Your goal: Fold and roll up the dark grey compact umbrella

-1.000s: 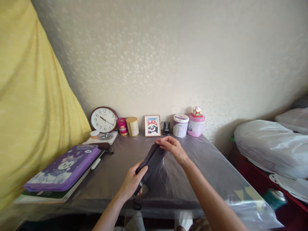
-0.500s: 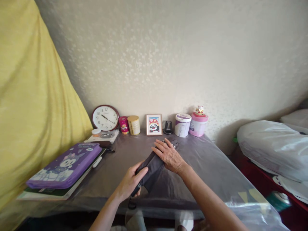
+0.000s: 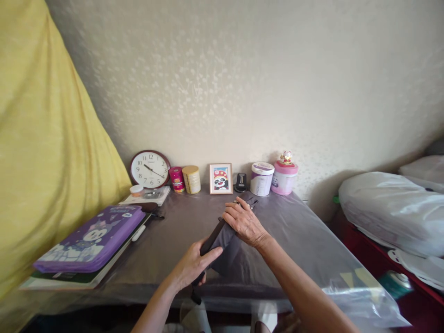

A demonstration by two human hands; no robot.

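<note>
A black folding umbrella (image 3: 225,240) lies slantwise between my hands, above the near middle of the table, its loose fabric hanging in folds. My left hand (image 3: 196,262) is closed around the handle end, thumb along the top, with a dark wrist strap (image 3: 196,296) dangling below. Over the far end, my right hand (image 3: 244,223) has its fingers wrapped around the gathered fabric. Rib tips poke out just past those fingers. The handle itself is mostly hidden by my left palm.
On the left, a purple zip case (image 3: 92,238) rests on books. Along the wall stand a clock (image 3: 150,169), a pink tin (image 3: 176,179), a yellow can (image 3: 191,179), a panda picture frame (image 3: 220,190), a black device (image 3: 240,182), a white tub (image 3: 262,180) and a pink tub (image 3: 284,178).
My left hand has shifted slightly right and up along the umbrella, which has turned so a dark folded edge shows on top. My right hand's fingers have curled more around the far end.
</note>
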